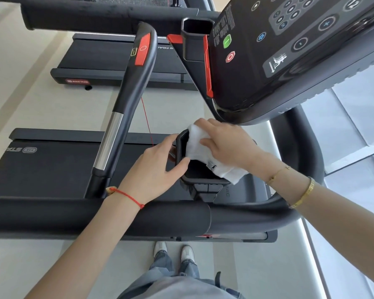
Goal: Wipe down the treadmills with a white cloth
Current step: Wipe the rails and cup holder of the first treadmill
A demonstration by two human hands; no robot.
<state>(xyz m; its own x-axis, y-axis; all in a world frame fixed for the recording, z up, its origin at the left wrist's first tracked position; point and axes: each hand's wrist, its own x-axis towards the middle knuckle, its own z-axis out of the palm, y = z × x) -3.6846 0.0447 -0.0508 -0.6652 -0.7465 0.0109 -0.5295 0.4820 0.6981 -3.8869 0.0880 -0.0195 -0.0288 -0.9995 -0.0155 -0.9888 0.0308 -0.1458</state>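
View: looking down over the front of a treadmill, person standing on the pale floor behind its padded crossbar.
Right hand: right hand lies on top of the white cloth, fingers curled over its upper edge, pressing it onto the rim of the cup holder.
White cloth: bunched; draped across the right side of the holder's opening, one corner hanging over the holder's near right rim. A small dark mark shows on the lower fold.
Left hand: left hand grips the holder's left wall; thumb hooked over the rim into the opening, fingers reach round the outer side, though their tips are partly hidden, so how far they wrap is uncertain.
Cup holder: black, rectangular, open top, mounted just ahead of the crossbar, below the console.
Console: tilted, dark panel with keypad, a green button and a red stop button.
Handrail: black and chrome handrail with a red panel rises left of the holder, apart from both hands.
Wrists: red string bracelet on the left, gold bangle on the right.
Background: second treadmill deck further off.
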